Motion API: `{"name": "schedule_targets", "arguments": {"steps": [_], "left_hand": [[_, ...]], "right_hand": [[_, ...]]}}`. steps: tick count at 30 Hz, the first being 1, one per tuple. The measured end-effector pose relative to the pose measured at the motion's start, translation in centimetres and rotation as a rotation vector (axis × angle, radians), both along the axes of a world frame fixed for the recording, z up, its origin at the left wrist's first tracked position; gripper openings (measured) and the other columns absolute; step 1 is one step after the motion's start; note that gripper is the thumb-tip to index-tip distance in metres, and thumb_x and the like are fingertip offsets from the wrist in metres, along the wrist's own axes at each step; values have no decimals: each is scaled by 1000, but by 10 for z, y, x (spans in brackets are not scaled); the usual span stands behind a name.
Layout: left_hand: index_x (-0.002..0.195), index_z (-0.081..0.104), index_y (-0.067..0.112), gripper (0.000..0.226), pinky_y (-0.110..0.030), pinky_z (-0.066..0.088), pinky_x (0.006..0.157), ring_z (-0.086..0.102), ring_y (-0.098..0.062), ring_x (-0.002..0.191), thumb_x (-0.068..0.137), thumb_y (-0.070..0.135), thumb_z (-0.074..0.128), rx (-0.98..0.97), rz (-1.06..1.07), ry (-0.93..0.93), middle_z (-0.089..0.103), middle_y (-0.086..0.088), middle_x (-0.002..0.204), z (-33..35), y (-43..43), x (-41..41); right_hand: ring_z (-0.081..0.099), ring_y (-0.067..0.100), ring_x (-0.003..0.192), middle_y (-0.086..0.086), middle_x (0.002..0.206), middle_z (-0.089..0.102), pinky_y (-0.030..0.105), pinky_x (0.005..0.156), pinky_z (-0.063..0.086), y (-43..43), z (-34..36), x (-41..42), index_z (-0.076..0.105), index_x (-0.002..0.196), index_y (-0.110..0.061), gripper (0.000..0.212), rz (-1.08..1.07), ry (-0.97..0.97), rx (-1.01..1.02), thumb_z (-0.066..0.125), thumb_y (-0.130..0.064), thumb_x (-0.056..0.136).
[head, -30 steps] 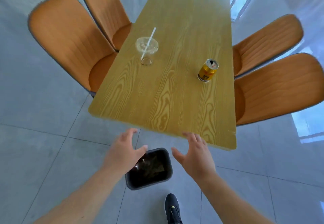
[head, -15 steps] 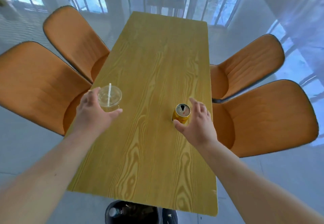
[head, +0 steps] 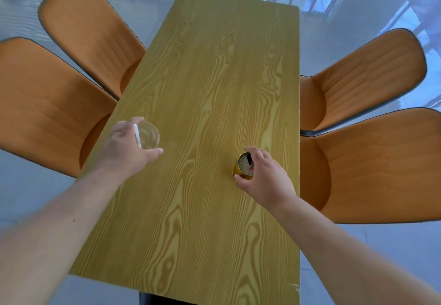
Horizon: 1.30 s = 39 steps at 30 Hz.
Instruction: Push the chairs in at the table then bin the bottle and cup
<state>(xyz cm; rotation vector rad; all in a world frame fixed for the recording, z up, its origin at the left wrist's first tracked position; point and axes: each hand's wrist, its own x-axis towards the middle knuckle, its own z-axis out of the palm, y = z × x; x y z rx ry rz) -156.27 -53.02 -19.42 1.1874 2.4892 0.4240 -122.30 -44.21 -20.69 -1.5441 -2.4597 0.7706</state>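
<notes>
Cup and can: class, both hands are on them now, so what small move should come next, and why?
Probably lift both straight up off the table. The left hand wraps the clear cup, the right hand wraps the gold can, both upright; all four chairs look tucked in.

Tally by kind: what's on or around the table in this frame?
Orange padded chairs: 4
Clear plastic cup with white straw: 1
Gold drink can: 1
Yellow wood-grain table: 1
Total: 7
</notes>
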Motion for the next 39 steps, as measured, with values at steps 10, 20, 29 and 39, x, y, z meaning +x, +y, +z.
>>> {"name": "schedule_targets", "arguments": {"steps": [10,20,29,39], "left_hand": [[143,31,44,88,-34,53,74,51,-21,107,68,56,75,129,-428,-38,37,12,130,-7,-199,96],[143,44,37,92,-32,50,87,56,-13,102,61,60,80,147,-350,-191,42,13,130,-19,-402,120],[149,33,41,102,-38,52,91,49,-18,120,62,64,81,170,-299,-140,40,12,139,-29,-437,125],[136,54,30,70,-35,44,100,47,-16,122,77,67,65,-38,-345,-34,59,11,129,-50,-429,139]], "right_hand": [[62,13,90,-13,116,57,29,72,53,-188,-3,-10,47,134,-29,68,102,18,-2,74,-60,80],[61,12,97,-17,113,59,29,77,49,-399,-16,9,47,132,-36,68,-78,32,-115,70,-67,76],[56,12,110,-13,139,49,29,86,46,-428,-25,-2,30,149,-37,92,-77,74,-159,74,-70,75],[37,11,132,-14,144,45,22,97,34,-439,-41,28,35,149,-35,77,21,-49,-158,56,-71,85]]}}
